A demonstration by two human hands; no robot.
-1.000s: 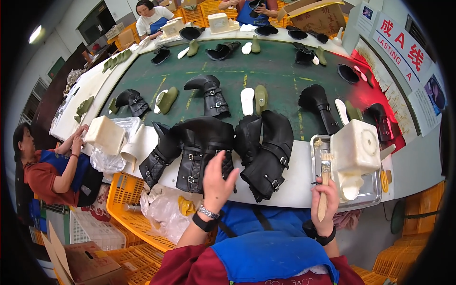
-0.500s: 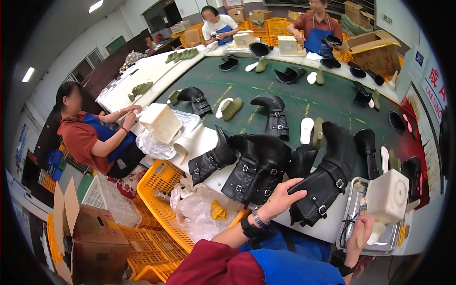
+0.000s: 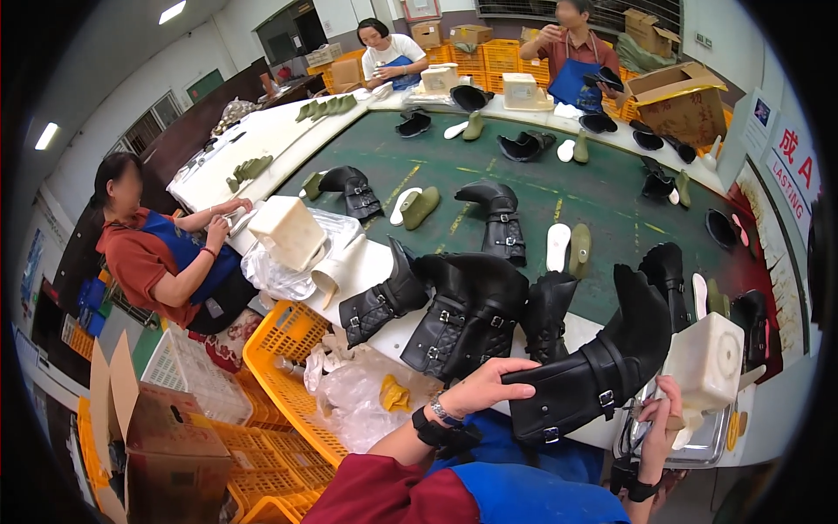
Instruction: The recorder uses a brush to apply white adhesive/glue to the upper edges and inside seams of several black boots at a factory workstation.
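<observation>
Currently, the left hand [image 3: 476, 387], nearer, is gripping a black boot [image 3: 576, 384] by its shaft end, right of lower centre; the boot's long axis is slanting toward upper right. The right hand [image 3: 659, 430] is holding a brush [image 3: 675, 423] just beside it.

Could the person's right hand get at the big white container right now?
Probably yes: the right hand appears close beside the white container, with nothing visible blocking it, though the brush it holds might hinder a full grip.

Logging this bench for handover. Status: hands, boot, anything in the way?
Left hand gripping black boot, tilted. Right hand holding brush, mostly hidden. White container crowding right hand.
</observation>
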